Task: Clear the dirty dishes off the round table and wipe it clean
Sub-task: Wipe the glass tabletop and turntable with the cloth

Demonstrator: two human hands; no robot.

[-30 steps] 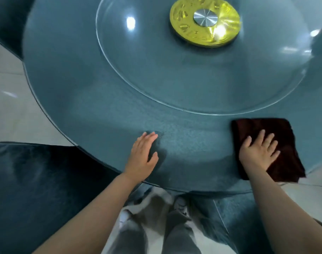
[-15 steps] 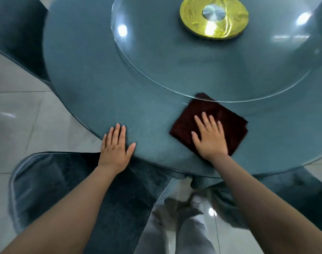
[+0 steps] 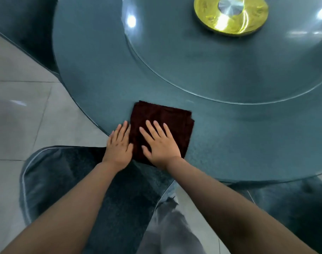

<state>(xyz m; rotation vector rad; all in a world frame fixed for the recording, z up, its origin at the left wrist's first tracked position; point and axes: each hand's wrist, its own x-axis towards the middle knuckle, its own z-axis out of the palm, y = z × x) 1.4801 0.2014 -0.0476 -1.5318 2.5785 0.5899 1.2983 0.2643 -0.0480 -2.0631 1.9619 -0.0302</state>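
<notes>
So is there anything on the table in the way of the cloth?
Nothing visible. The right hand presses flat on the cloth; the left hand rests beside it. The table rim ahead looks bare.

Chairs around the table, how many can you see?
3: one chair under the arms, one lower right, one upper left. Others may sit outside the frame.

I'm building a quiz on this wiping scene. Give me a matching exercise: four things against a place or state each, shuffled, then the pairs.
Things:
1. cloth
2. right hand
3. left hand
4. gold hub

Places or states:
A. middle of the glass turntable
B. flat on the table edge beside the cloth
C. dark red, folded square
D. pressing flat on the cloth

Pairs: 1-C, 2-D, 3-B, 4-A
</notes>
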